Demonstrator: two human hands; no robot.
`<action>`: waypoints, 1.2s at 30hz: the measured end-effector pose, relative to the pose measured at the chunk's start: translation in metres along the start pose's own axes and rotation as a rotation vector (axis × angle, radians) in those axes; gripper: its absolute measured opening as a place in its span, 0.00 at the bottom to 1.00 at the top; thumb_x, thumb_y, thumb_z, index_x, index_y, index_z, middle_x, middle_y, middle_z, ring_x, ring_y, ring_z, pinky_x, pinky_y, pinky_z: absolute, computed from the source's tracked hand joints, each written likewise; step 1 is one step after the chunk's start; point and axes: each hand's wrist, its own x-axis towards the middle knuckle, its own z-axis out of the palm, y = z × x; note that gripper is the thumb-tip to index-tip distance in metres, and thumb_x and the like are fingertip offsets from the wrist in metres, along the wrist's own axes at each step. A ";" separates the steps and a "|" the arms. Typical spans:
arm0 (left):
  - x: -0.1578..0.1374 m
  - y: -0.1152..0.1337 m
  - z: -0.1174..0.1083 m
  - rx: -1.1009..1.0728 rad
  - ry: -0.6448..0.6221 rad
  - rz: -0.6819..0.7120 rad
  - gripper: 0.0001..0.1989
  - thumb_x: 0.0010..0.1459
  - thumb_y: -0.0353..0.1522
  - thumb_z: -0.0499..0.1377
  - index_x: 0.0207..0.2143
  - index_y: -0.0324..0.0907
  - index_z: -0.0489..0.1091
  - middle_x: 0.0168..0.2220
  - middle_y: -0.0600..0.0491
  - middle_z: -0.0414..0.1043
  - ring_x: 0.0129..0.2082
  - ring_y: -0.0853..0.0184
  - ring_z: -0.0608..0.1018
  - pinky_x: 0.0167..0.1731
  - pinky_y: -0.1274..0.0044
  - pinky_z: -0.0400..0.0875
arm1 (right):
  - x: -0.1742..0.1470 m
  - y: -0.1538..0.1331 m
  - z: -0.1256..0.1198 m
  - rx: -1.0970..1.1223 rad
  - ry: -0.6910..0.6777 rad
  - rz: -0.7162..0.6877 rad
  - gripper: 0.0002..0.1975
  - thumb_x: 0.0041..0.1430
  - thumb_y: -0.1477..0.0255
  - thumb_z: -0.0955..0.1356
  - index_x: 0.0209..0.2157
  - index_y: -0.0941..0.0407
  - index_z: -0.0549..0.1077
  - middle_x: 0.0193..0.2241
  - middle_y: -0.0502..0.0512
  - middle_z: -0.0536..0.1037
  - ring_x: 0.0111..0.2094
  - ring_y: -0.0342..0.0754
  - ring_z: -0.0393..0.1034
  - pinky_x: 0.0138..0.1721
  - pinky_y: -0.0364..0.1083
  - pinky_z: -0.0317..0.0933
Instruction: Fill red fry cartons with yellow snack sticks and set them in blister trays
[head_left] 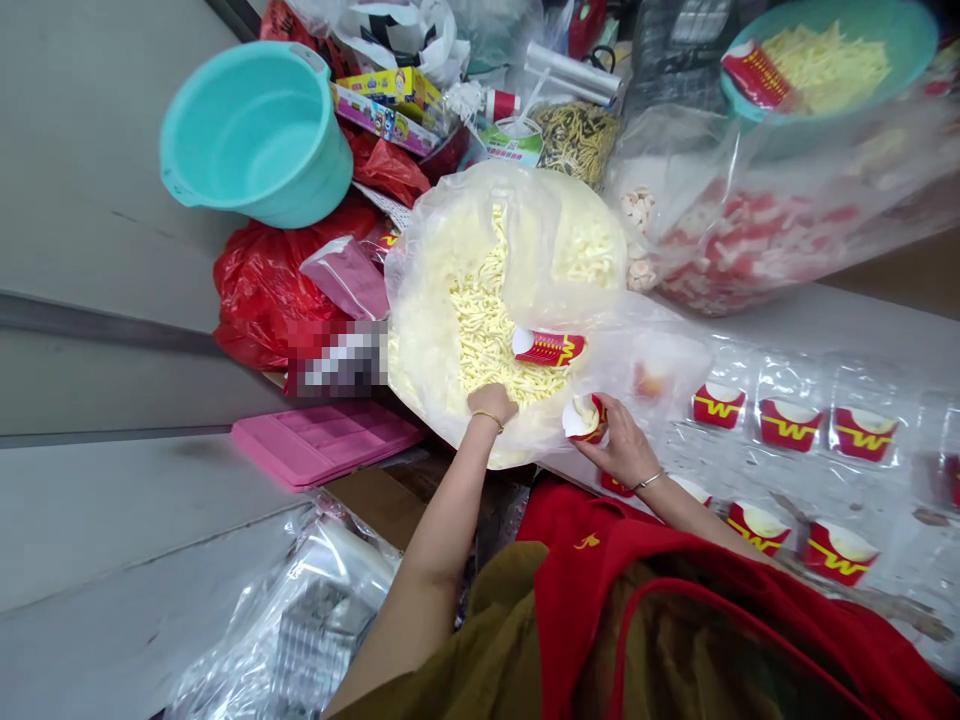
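My left hand [493, 403] is curled in at the near edge of a heap of pale yellow, fry-shaped sticks [480, 325]; its fingertips are hidden, so what they grip does not show. The heap lies in a big clear plastic bag [442, 225], spread open. My right hand [624, 445] is closed around a red-and-yellow fry carton [586, 418], its white inside turned up and left, just right of the bag's near rim. Another red fry carton [549, 347] lies on its side on the heap, between and beyond my hands.
Several fry cartons in clear packaging [790, 425] stand in rows at right. A turquoise bucket [255, 140] is at far left, above red bags [281, 280]. A pink tray [322, 440] lies near left. A green bowl [911, 60] of sticks sits behind a bag of red-and-white pieces [750, 240].
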 end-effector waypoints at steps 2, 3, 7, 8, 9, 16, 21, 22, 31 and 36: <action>0.009 0.000 0.005 -0.053 -0.013 0.023 0.05 0.40 0.28 0.62 0.24 0.36 0.72 0.31 0.40 0.74 0.40 0.52 0.75 0.39 0.69 0.65 | 0.000 -0.001 0.001 0.011 -0.010 -0.001 0.35 0.54 0.62 0.68 0.59 0.57 0.50 0.51 0.66 0.64 0.52 0.58 0.61 0.51 0.59 0.61; 0.011 -0.001 0.005 -0.086 0.001 0.046 0.03 0.40 0.27 0.61 0.23 0.37 0.71 0.30 0.42 0.74 0.39 0.55 0.75 0.37 0.71 0.66 | 0.000 -0.002 0.001 0.014 -0.013 0.005 0.35 0.54 0.62 0.68 0.59 0.57 0.51 0.51 0.66 0.64 0.52 0.58 0.61 0.51 0.59 0.61; 0.011 -0.013 -0.009 -0.262 0.085 0.131 0.07 0.49 0.33 0.55 0.28 0.39 0.70 0.26 0.52 0.71 0.29 0.67 0.73 0.30 0.78 0.65 | 0.005 -0.004 -0.001 0.011 -0.006 0.036 0.36 0.53 0.62 0.69 0.58 0.57 0.51 0.51 0.65 0.64 0.51 0.58 0.62 0.51 0.59 0.62; 0.009 -0.016 -0.016 -0.358 0.094 0.146 0.08 0.50 0.35 0.54 0.29 0.39 0.68 0.25 0.54 0.69 0.26 0.70 0.71 0.27 0.79 0.63 | 0.008 -0.004 -0.001 0.009 -0.003 0.038 0.36 0.53 0.62 0.69 0.58 0.58 0.51 0.51 0.65 0.65 0.51 0.58 0.62 0.51 0.59 0.62; 0.007 -0.018 -0.022 -0.497 0.083 0.159 0.08 0.51 0.36 0.54 0.28 0.40 0.67 0.23 0.56 0.67 0.23 0.72 0.69 0.24 0.80 0.61 | 0.011 -0.004 0.000 0.009 -0.003 0.035 0.36 0.53 0.62 0.69 0.58 0.58 0.51 0.51 0.66 0.65 0.51 0.59 0.62 0.51 0.59 0.62; -0.029 0.004 -0.050 -1.398 -0.300 0.232 0.14 0.42 0.35 0.63 0.25 0.40 0.60 0.19 0.61 0.55 0.18 0.79 0.59 0.19 0.84 0.52 | 0.038 -0.014 0.017 0.006 -0.024 0.007 0.37 0.52 0.62 0.69 0.59 0.57 0.51 0.51 0.66 0.65 0.51 0.61 0.61 0.50 0.61 0.61; -0.044 0.027 -0.036 -1.162 -0.310 0.311 0.11 0.46 0.36 0.61 0.24 0.39 0.62 0.19 0.60 0.58 0.18 0.77 0.60 0.19 0.82 0.52 | 0.048 -0.027 0.023 0.028 -0.011 -0.019 0.36 0.52 0.64 0.69 0.58 0.57 0.50 0.51 0.66 0.64 0.52 0.60 0.60 0.51 0.60 0.61; -0.045 0.030 -0.033 -1.038 -0.229 0.342 0.10 0.46 0.35 0.61 0.24 0.39 0.63 0.19 0.60 0.58 0.18 0.76 0.61 0.20 0.81 0.53 | 0.048 -0.029 0.023 0.029 -0.006 -0.015 0.36 0.52 0.65 0.69 0.58 0.57 0.50 0.51 0.65 0.64 0.52 0.59 0.61 0.51 0.60 0.61; -0.068 0.050 -0.026 -0.351 -0.040 0.582 0.06 0.52 0.33 0.57 0.32 0.42 0.72 0.25 0.55 0.71 0.27 0.68 0.71 0.30 0.77 0.62 | 0.026 -0.017 0.016 0.021 -0.001 -0.018 0.32 0.54 0.69 0.66 0.58 0.55 0.51 0.50 0.64 0.65 0.50 0.59 0.61 0.49 0.61 0.61; -0.090 0.061 -0.011 -0.227 0.097 0.583 0.08 0.56 0.30 0.54 0.29 0.43 0.72 0.28 0.51 0.73 0.34 0.62 0.73 0.39 0.71 0.62 | 0.018 -0.011 0.016 0.066 -0.034 -0.060 0.29 0.55 0.69 0.65 0.58 0.55 0.52 0.49 0.63 0.66 0.51 0.58 0.61 0.50 0.60 0.60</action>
